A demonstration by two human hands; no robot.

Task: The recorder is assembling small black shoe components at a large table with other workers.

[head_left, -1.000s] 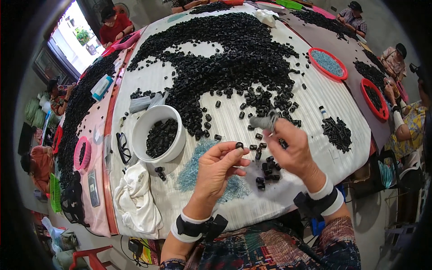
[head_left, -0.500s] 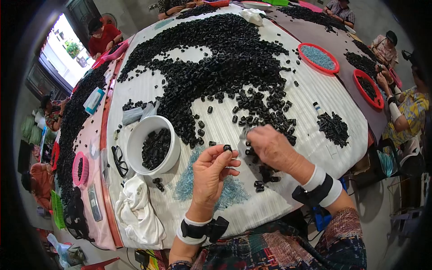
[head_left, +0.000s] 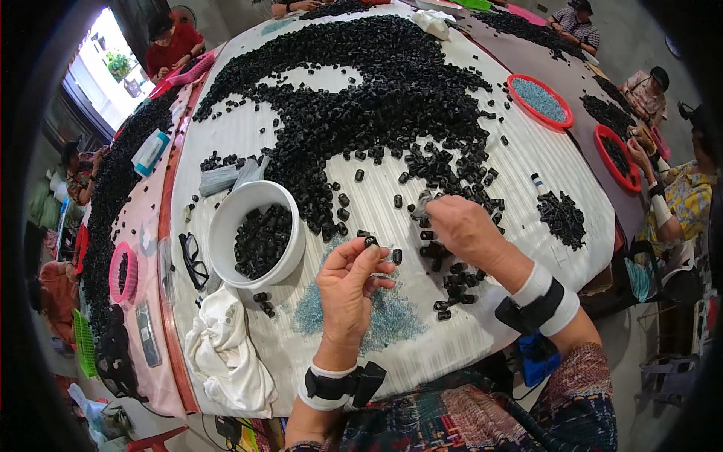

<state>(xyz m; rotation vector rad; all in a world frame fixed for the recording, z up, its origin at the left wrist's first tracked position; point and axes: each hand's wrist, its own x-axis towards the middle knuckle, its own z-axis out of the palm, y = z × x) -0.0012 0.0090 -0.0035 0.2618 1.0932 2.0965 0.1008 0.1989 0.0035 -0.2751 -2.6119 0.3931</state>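
We pinch a small black piece (head_left: pixel 370 242) between the thumb and forefinger of our left hand (head_left: pixel 348 286), above the tabletop (head_left: pixel 489 331). Our right hand (head_left: pixel 468 233) closes around a grey bundle (head_left: pixel 425 202), partly hidden by the fingers, just beside some loose black parts (head_left: pixel 456 280). To the left of our left hand stands a round white bucket (head_left: pixel 285 273), upright, part-filled with black parts like those in the large heap (head_left: pixel 392 113) beyond it. Between the bucket and our right hand, we see tiny blue-grey bits (head_left: pixel 392 316) spread directly on the white covering, under and around our left hand.

Further off to the right, we have a red tray (head_left: pixel 561 126) holding blue-grey pieces (head_left: pixel 539 100), and beyond it a second red tray (head_left: pixel 629 184) with dark pieces inside. On the far left, a pink basket (head_left: pixel 133 275) contains a few dark pieces; near it is a green basket (head_left: pixel 84 346), whose contents we cannot make out. Folded eyeglasses (head_left: pixel 193 261) and a crumpled white cloth (head_left: pixel 230 354) lie near the bucket.
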